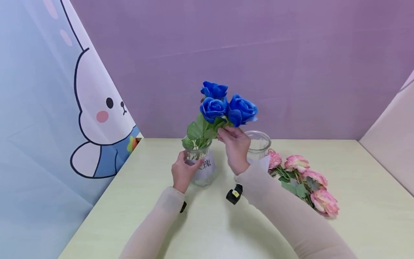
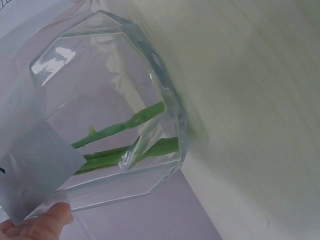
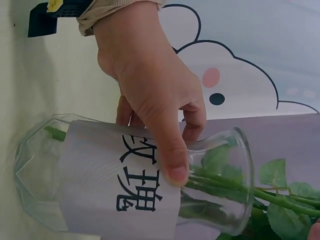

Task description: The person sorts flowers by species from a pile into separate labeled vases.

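Note:
My left hand grips a clear glass vase around its upper body. A white paper label with black characters wraps the vase, and the thumb presses on it in the right wrist view. Three blue roses rise above the rim with green leaves. Green stems reach down near the vase's faceted base in the left wrist view. My right hand pinches the rightmost blue rose just below its bloom; the fingertips are partly hidden by leaves.
A second glass vase with a white label stands behind the right forearm. Several pink flowers lie on the pale table at the right. A purple backdrop rises behind, and a rabbit-print cloth hangs at the left.

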Motion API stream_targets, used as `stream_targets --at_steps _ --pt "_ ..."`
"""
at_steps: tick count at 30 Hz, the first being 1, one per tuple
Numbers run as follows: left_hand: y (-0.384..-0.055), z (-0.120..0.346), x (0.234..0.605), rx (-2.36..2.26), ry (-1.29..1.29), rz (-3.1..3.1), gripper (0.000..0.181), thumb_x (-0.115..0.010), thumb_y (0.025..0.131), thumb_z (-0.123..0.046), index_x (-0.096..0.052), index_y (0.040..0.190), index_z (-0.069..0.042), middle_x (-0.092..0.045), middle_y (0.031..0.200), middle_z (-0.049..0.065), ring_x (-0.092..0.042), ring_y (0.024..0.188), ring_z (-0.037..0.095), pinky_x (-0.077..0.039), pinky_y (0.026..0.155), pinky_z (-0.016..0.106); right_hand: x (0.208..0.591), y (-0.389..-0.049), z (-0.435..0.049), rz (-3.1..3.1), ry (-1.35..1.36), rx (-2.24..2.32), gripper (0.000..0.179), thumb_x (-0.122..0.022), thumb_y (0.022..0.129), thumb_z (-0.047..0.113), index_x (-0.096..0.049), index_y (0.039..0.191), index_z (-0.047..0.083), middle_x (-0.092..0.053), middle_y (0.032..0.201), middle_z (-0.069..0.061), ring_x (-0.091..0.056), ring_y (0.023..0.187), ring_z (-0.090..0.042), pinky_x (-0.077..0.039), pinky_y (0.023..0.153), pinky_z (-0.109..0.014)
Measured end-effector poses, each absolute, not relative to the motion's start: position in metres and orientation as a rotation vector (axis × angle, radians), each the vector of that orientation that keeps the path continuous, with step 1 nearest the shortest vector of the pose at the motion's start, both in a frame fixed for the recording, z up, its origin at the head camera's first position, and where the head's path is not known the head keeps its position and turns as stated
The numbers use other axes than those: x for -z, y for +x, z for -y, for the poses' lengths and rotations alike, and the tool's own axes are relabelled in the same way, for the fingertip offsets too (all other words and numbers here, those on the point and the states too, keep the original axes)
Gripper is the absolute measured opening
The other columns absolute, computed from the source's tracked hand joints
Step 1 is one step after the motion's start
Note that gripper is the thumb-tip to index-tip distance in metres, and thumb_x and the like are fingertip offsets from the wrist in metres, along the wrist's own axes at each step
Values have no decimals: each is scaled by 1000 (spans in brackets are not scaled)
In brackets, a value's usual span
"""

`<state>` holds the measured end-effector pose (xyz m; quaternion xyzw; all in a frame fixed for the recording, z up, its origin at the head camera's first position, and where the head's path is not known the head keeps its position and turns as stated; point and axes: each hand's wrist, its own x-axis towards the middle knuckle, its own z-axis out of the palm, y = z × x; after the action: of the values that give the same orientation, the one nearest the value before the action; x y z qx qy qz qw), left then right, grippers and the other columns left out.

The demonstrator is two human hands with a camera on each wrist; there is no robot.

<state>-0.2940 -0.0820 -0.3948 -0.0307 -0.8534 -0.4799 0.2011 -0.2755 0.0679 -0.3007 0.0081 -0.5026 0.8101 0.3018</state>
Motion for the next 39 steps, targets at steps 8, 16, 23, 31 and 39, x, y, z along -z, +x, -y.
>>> stream_targets --at_steps 8,16,23,31,39 --pt "-295 81 397 1318 -100 2368 61 -81 77 -28 -54 121 4 -63 116 25 -65 101 37 -54 85 45 301 -288 -53 1405 -11 -2136 14 -68 78 -15 -61 90 -18 -64 67 1 -62 53 -7 -57 60 -23" --pt "-297 79 399 1313 -130 2338 61 -82 76 -29 -55 120 4 -65 112 24 -66 96 35 -56 81 44 310 -296 -50 1710 -108 -2083 19 -69 79 -10 -65 96 -18 -69 83 -23 -64 58 -8 -58 62 -24" --pt "-295 80 397 1314 -126 2338 61 -82 76 -29 -55 120 4 -65 113 24 -66 97 37 -55 83 46 314 -297 -55 1879 -72 -1984 18 -69 83 -1 -68 95 -15 -69 82 -22 -67 61 -13 -58 63 -27" --pt "-295 81 399 1302 -127 2332 59 -82 76 -28 -55 118 4 -65 113 24 -66 98 37 -54 84 46 318 -296 -59 2046 -65 -1960 18 -69 86 7 -70 87 -11 -59 57 -4 -53 47 -9 -50 48 -20" --pt "-295 82 399 1314 -144 2321 60 -81 77 -29 -55 120 4 -64 115 24 -65 99 38 -54 85 47 323 -296 -59 2114 -63 -1957 19 -68 87 9 -71 92 -9 -58 57 -3 -51 45 -8 -47 46 -18"
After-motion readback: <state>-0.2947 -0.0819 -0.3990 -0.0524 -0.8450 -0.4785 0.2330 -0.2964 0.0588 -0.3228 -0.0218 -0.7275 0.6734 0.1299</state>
